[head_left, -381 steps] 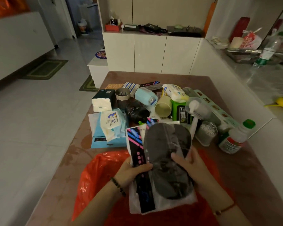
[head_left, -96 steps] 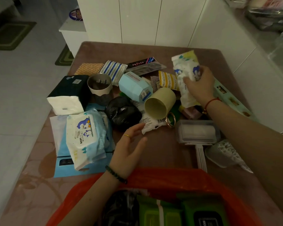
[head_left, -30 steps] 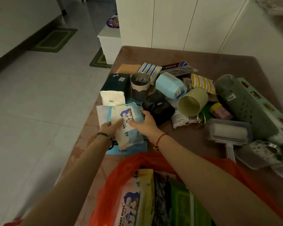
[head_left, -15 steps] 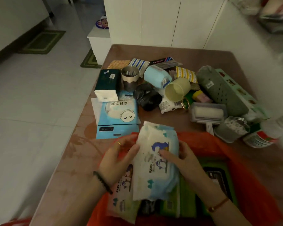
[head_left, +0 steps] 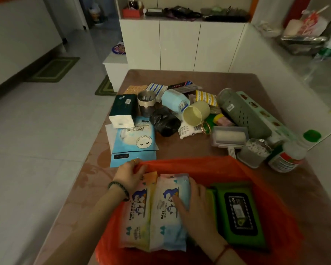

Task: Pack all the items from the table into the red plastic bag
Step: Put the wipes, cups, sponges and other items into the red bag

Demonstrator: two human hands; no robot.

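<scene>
The red plastic bag [head_left: 208, 165] lies open at the near edge of the brown table [head_left: 189, 148]. Inside it two baby wipes packs lie side by side, a yellow-edged one [head_left: 137, 213] and a blue one [head_left: 168, 217], next to a green wipes pack [head_left: 239, 213]. My left hand [head_left: 129, 175] grips the bag's far-left rim. My right hand [head_left: 194, 209] rests flat on the blue pack's right side. Several items remain on the table: a blue glove pouch [head_left: 134, 142], black bag roll [head_left: 165, 122], yellow cup [head_left: 196, 112], lint roller [head_left: 228, 137].
Further back lie a dark tissue box [head_left: 123, 109], metal cup [head_left: 146, 101], light blue box [head_left: 175, 100], grey perforated holder [head_left: 241, 111], cotton swab jar [head_left: 253, 152] and a green-capped bottle [head_left: 290, 152]. White wall runs along the table's right; white cabinets [head_left: 180, 44] stand behind.
The blue baby wipes pack went from above the bag's mouth down into the bag beside the other pack. My left hand let go of it and took the bag's rim.
</scene>
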